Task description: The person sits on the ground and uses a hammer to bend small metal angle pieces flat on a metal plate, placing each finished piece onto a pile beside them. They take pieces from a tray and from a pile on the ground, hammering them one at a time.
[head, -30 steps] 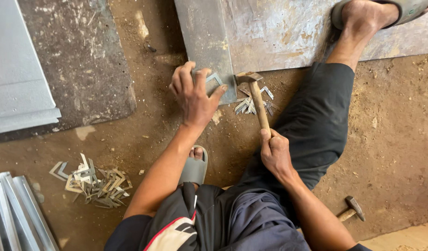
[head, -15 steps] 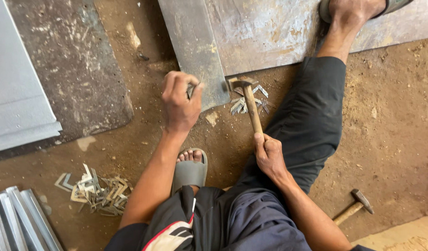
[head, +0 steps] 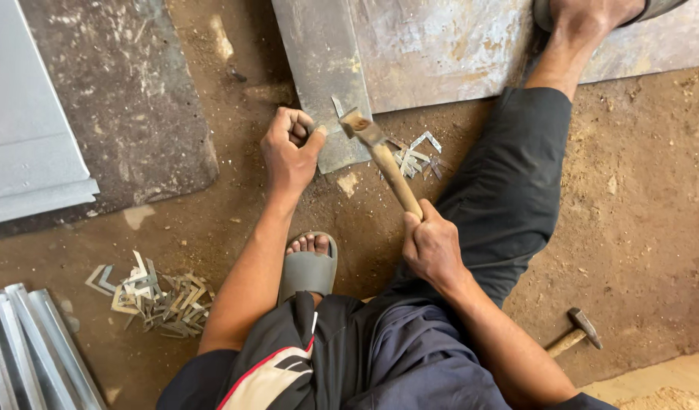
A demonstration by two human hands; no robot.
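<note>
Wooden-handled hammer with a worn steel head (head: 380, 156): head at the corner of a narrow grey sheet-metal strip (head: 323, 68) lying on the dirt floor, handle running down toward five o'clock. Right hand (head: 433, 247) wrapped fully closed around the butt end of the handle, the sensible place to hold it for swing. Judging by the head, it is top-heavy and stiff, with a dry wood shaft that should not slip.

Left hand (head: 290, 150), at nine o'clock from the hammer head, is curled into a near-fist against the strip's lower edge, thumb and fingers pinching something small there; what it pinches I cannot tell. The strip looks thin, rigid, sharp-edged: best held flat by its edge, fingers away from the corner.

At three o'clock of the head, a scatter of small bent metal offcuts (head: 418, 156). Beyond the strip, a broad stained metal sheet (head: 440, 53) with a sandalled foot on it at one o'clock.

Further out: a pile of angled metal clips (head: 156, 300) at eight o'clock, folded grey metal channels (head: 30, 342) in the lower-left corner, a second small hammer (head: 575, 332) at four o'clock.
</note>
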